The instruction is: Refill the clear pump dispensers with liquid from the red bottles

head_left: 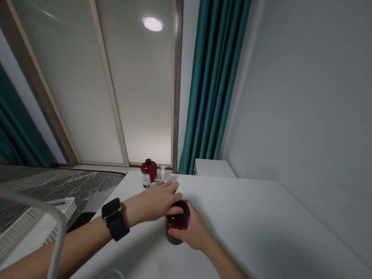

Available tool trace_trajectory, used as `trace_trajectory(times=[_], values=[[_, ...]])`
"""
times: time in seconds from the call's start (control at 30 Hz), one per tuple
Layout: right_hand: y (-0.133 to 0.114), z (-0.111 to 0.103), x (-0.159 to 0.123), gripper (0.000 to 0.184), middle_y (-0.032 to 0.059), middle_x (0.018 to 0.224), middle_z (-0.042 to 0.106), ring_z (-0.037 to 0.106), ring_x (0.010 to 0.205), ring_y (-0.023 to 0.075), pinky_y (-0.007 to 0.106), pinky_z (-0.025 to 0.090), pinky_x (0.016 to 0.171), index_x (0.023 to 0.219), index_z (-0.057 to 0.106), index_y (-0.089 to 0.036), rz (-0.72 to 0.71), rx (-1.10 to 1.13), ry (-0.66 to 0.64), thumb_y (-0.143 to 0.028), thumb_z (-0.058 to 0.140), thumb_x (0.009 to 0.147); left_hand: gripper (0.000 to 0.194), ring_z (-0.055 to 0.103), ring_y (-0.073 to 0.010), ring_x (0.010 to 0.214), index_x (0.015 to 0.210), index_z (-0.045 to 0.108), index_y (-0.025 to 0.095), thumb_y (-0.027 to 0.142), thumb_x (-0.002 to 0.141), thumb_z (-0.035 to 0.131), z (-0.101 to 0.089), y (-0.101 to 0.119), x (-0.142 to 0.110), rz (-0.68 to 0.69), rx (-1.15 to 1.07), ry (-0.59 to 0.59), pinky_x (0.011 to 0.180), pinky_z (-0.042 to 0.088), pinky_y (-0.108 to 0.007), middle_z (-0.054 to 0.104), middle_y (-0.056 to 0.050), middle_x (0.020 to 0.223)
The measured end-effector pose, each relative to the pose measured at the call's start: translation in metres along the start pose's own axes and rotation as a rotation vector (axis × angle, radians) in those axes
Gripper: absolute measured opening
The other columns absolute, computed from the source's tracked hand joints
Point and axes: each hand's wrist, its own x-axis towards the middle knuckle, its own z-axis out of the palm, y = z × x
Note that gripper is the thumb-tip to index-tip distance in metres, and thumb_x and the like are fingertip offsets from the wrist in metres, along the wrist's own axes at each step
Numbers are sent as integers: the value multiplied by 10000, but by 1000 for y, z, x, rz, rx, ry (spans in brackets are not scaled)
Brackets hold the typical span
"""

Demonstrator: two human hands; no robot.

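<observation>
A dark red, see-through bottle (175, 238) stands on the white table (247, 217) before me. My right hand (198, 230) wraps around its right side, the thumb across the near face. From the left, my left hand (159, 199) reaches over, its thumb and index finger on the upper left of the bottle. Its other fingers stretch past the far side. The bottle's top is dark and partly covered by my hands, so a cap cannot be made out clearly. A dark smartwatch (115, 219) is on my left wrist.
A second red bottle (148, 172) with black cap and white label stands at the table's far left corner, beside a clear pump top (162, 170). A white perforated basket (11, 237) is at lower left. A blurred pale curved bar (57, 241) crosses the foreground. A white cabinet (214, 167) stands behind.
</observation>
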Motion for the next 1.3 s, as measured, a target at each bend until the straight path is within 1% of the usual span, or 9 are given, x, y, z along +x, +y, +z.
trace_trajectory(times=[0.17, 0.27, 0.43, 0.6, 0.8, 0.97, 1.1, 1.2, 1.3], values=[[0, 1, 1, 652, 59, 1106, 677, 634, 990, 269, 440, 502, 886, 1141, 564, -197, 11, 17, 13, -143, 849, 558, 290, 596, -223, 802, 975, 642, 173, 453, 953, 569, 0, -5, 1, 68, 2, 17, 709, 458, -347, 565, -78, 1013], [2, 2, 0, 623, 46, 1100, 676, 634, 983, 258, 426, 508, 879, 1130, 565, -206, 1, 29, 12, -148, 838, 573, 290, 585, -237, 813, 931, 644, 169, 444, 962, 557, -1, -2, 1, 54, -1, 50, 738, 457, -367, 573, -69, 952], [4, 1, 0, 623, 40, 1088, 668, 629, 977, 256, 426, 510, 876, 1132, 561, -209, 5, 36, 2, -153, 839, 578, 315, 583, -236, 804, 895, 646, 168, 447, 979, 526, 0, 1, 2, 23, -50, 34, 737, 445, -360, 587, -62, 898], [3, -1, 0, 658, 44, 1105, 664, 628, 994, 265, 440, 504, 891, 1149, 555, -207, 4, 61, -19, -169, 858, 566, 286, 554, -209, 794, 910, 641, 157, 411, 985, 533, 1, -5, 3, 112, -114, 48, 722, 425, -330, 558, -65, 960], [4, -4, 2, 684, 55, 1134, 661, 624, 1032, 277, 441, 494, 918, 1168, 549, -192, 22, 76, -60, -164, 862, 561, 280, 542, -234, 867, 923, 645, 157, 427, 956, 577, -2, -8, 4, 156, -83, 49, 738, 425, -336, 560, -76, 983], [6, -4, 2, 671, 55, 1175, 657, 620, 1074, 277, 446, 484, 953, 1197, 567, -210, -36, 179, -135, -177, 858, 593, 324, 529, -228, 851, 946, 638, 182, 479, 980, 512, 1, -7, -5, 134, -125, 113, 783, 428, -345, 568, -61, 935], [8, -2, 1, 718, 57, 1172, 616, 580, 1108, 296, 481, 452, 1004, 1216, 605, -220, -79, 150, -100, -211, 892, 558, 297, 526, -231, 875, 979, 622, 194, 464, 990, 499, 0, -4, -15, 147, -91, 133, 812, 428, -353, 576, -59, 952], [7, 3, -1, 652, 58, 1149, 605, 586, 1094, 281, 464, 476, 981, 1235, 615, -226, -79, 172, -151, -243, 863, 632, 287, 522, -244, 910, 942, 625, 189, 470, 950, 572, -2, -5, -22, 164, -34, 146, 837, 431, -368, 581, -59, 950], [8, 11, -3, 635, 74, 1230, 591, 567, 1174, 271, 464, 464, 1010, 1332, 552, -248, -105, 249, -213, -270, 791, 744, 273, 524, -252, 914, 889, 645, 170, 442, 905, 655, -6, -6, -30, 124, -4, 140, 817, 445, -370, 580, -73, 957]])
